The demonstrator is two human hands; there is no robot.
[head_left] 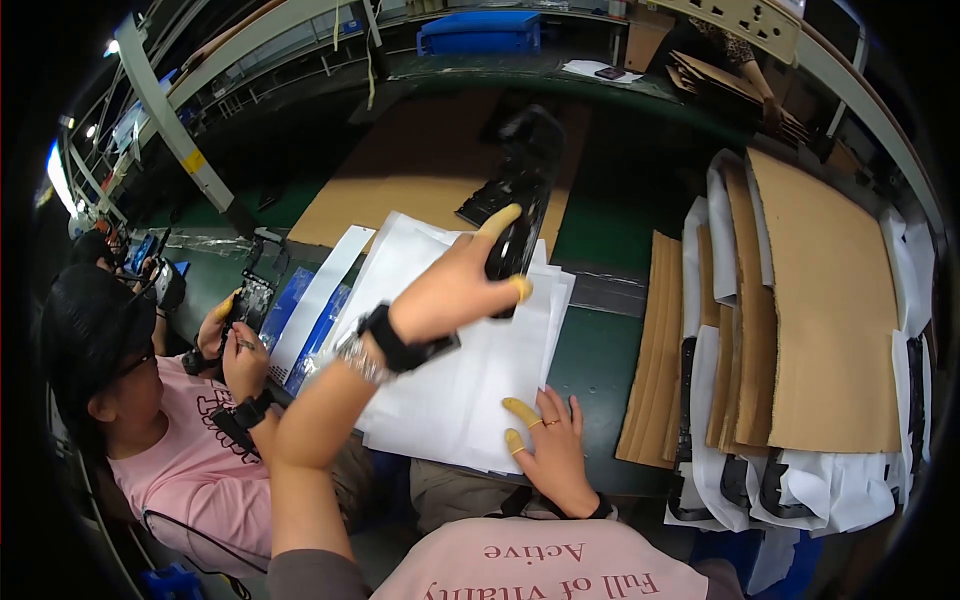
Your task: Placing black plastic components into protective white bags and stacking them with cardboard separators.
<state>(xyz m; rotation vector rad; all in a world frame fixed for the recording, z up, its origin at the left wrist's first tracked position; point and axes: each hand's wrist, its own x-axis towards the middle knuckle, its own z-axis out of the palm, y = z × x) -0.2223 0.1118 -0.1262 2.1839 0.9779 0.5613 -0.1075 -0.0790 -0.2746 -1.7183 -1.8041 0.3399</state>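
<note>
Pinching a glossy black plastic part (520, 205) between thumb and forefinger, your left hand (450, 290) holds it upright above the stack of white sheets (440, 390) — that stack is your landmark. Right of it, across a bare strip of green table (595, 355), stand brown cardboard panels (825, 310), well apart. Your right hand (550, 445) lies flat, fingers spread, on the stack's near edge. Left of the stack, a co-worker's hands (235, 345) work — close quarters there.

Left hand (455, 290) is raised with its grip closed, forearm stretched forward; right hand (552, 448) lies flat, fingers spread.
</note>
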